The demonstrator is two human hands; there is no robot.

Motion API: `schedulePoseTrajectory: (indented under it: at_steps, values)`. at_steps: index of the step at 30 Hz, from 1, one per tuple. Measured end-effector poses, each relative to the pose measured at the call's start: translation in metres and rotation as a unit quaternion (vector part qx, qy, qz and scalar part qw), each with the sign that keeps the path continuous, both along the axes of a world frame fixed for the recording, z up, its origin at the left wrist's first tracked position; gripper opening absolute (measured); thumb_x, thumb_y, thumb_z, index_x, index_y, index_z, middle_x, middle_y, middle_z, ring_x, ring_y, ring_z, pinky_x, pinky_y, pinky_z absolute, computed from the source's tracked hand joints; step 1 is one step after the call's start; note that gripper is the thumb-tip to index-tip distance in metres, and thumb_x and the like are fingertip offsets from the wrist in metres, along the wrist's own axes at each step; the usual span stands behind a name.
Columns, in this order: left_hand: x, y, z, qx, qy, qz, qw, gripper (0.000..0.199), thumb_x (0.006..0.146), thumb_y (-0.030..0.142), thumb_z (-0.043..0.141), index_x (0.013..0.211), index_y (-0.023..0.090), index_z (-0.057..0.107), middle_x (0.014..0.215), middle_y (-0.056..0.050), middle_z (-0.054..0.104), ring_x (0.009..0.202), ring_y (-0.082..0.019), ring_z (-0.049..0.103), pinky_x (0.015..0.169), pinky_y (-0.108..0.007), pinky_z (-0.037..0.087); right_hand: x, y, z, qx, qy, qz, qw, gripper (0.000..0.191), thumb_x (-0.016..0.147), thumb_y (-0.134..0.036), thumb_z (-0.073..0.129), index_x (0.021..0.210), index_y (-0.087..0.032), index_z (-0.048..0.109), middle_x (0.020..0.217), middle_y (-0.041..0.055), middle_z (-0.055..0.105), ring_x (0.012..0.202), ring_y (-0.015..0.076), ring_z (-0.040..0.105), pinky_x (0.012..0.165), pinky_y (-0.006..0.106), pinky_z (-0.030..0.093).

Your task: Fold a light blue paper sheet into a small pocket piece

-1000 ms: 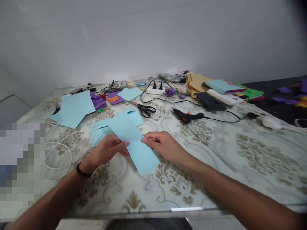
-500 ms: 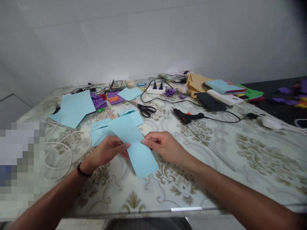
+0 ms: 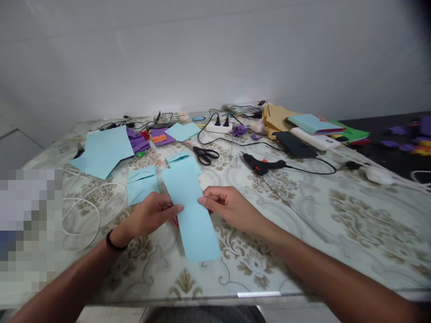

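Between my hands is a long light-blue strip of paper (image 3: pixel 193 215), with a faint crease across its middle. My left hand (image 3: pixel 153 213) pinches its left edge, thumb on top and fingers underneath. On the opposite edge my right hand (image 3: pixel 227 204) is closed in the same kind of pinch. The strip's far end overlaps a folded light-blue paper piece (image 3: pixel 178 157), partly covering it. Another folded light-blue piece (image 3: pixel 143 181) lies just beyond my left hand. Black-handled scissors (image 3: pixel 206 155) rest past the strip's far end.
A black glue gun (image 3: pixel 262 163) lies right of the scissors, its cord trailing right. Large light-blue sheets (image 3: pixel 104 152) and purple folded pieces (image 3: pixel 137 141) are at the back left. A white power strip (image 3: pixel 218 127) stands behind; a white cable (image 3: pixel 97 211) loops at left.
The blue strip has turned so that it points more straight away from me, its near end coming slightly closer. Both hands keep their pinch on it.
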State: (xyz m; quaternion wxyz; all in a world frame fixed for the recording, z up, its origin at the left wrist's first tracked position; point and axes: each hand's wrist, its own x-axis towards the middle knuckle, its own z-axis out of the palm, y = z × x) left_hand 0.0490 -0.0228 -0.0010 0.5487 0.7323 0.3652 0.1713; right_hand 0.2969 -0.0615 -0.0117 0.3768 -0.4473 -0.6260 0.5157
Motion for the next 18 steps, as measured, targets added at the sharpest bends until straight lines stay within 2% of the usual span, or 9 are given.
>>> schedulePoseTrajectory:
  at_steps: [5,11,15,18]
  values:
    - [-0.0001,-0.0029,0.0034,0.054,0.058,-0.019,0.997,0.041,0.100,0.045,0.057,0.074,0.015,0.069,0.070,-0.004,0.077,0.063,-0.016,0.070,0.059,-0.024,0.051,-0.0001,-0.0004,-0.0005,-0.010,0.012,-0.006,1.000,0.042,0.091,-0.058,0.066,0.077,-0.018,0.061,0.069,-0.0018,0.057,0.067,0.0152,0.057,0.067,0.028,0.048]
    - [0.0005,-0.0023,0.0019,0.082,0.081,-0.022,0.993,0.046,0.101,0.047,0.051,0.071,0.015,0.065,0.067,-0.003,0.071,0.061,-0.015,0.065,0.058,-0.024,0.048,-0.0010,0.0014,0.0002,-0.019,0.027,-0.003,0.999,0.044,0.091,-0.059,0.066,0.075,-0.019,0.059,0.069,-0.0022,0.057,0.069,0.0155,0.060,0.070,0.029,0.051]
    - [0.0022,-0.0020,0.0010,0.070,0.058,-0.013,0.996,0.044,0.102,0.048,0.051,0.077,0.015,0.068,0.070,-0.004,0.072,0.064,-0.016,0.065,0.060,-0.025,0.051,-0.0008,0.0009,0.0018,-0.018,0.004,-0.002,1.000,0.045,0.090,-0.059,0.066,0.072,-0.018,0.059,0.067,-0.0019,0.057,0.066,0.0150,0.057,0.066,0.028,0.047]
    - [0.0044,-0.0010,0.0003,0.063,-0.004,0.033,0.997,0.039,0.099,0.048,0.057,0.082,0.015,0.069,0.076,-0.004,0.073,0.068,-0.017,0.068,0.062,-0.027,0.055,0.0000,-0.0002,0.0025,-0.020,-0.022,0.009,1.000,0.046,0.090,-0.061,0.065,0.072,-0.018,0.059,0.064,-0.0023,0.056,0.061,0.0135,0.053,0.060,0.027,0.041]
